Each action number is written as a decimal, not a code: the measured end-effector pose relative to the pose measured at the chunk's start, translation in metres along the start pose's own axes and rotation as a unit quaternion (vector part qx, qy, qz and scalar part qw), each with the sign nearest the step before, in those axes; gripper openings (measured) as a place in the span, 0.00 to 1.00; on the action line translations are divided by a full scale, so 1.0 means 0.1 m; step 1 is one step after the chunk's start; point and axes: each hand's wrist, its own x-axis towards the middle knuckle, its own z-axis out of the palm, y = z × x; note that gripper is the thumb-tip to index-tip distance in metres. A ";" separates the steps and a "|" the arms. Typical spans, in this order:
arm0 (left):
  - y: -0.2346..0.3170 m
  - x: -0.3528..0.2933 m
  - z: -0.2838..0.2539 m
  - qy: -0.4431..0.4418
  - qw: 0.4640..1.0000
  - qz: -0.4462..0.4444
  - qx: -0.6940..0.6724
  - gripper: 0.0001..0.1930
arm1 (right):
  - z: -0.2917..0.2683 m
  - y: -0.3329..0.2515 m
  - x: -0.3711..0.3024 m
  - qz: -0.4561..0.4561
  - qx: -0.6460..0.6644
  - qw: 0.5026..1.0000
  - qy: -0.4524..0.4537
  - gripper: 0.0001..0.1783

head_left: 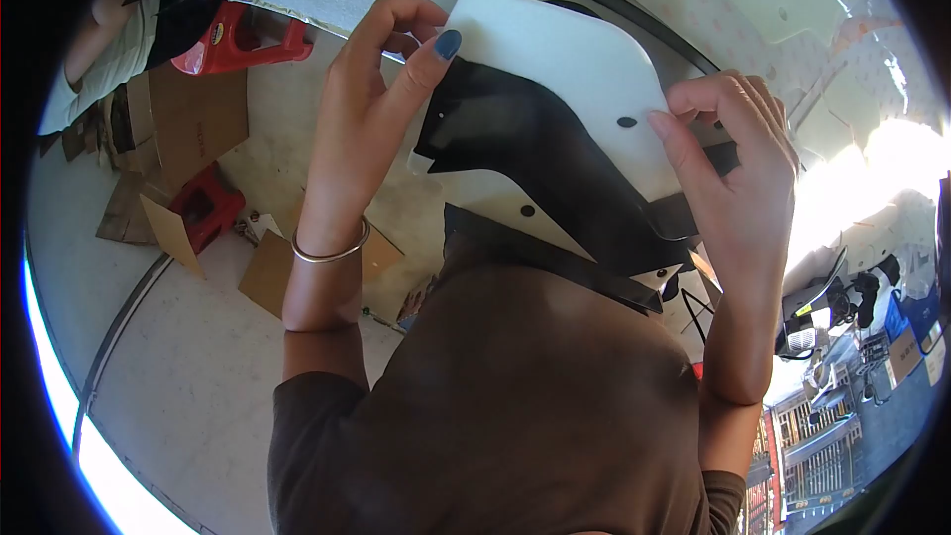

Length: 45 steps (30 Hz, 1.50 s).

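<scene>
Between my two hands is a white sheet-like piece (565, 45) with a rounded corner and a small dark oval hole. The thumb and fingers of my left hand (396, 64) pinch its left edge; the thumbnail is dark blue. At its right edge, my right hand (738, 134) closes thumb and fingers on the rim. A curved black sheet (535, 124) lies against the white piece on the side toward my body. Closer still, a second pale piece with a dark hole (495, 193) and a black strip (545, 258) show against my shirt.
Beyond the white piece runs a long curved black strip (634, 18) on a pale surface. Red plastic stools (243, 40) and cardboard boxes (198, 124) stand at left. Another person's sleeve (129, 45) shows upper left. Assorted clutter (842, 327) fills the right side.
</scene>
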 end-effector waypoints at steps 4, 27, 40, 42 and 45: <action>-0.10 0.04 -0.03 -0.032 0.999 0.016 0.012 0.08 | -0.03 -0.07 0.02 -0.008 -0.048 0.999 -0.011 0.09; -0.14 0.01 -0.09 -0.018 0.944 0.142 0.298 0.04 | 0.12 -0.28 0.17 -0.053 -0.255 0.964 -0.057 0.10; -0.15 0.06 -0.09 -0.039 0.916 0.171 0.361 0.05 | 0.13 -0.29 0.25 -0.064 -0.280 0.953 -0.097 0.10; -0.16 0.05 -0.09 -0.038 0.917 0.169 0.360 0.05 | 0.13 -0.29 0.26 -0.067 -0.279 0.953 -0.098 0.10; -0.18 0.04 -0.07 -0.031 0.916 0.163 0.364 0.06 | 0.15 -0.28 0.25 -0.067 -0.276 0.954 -0.097 0.11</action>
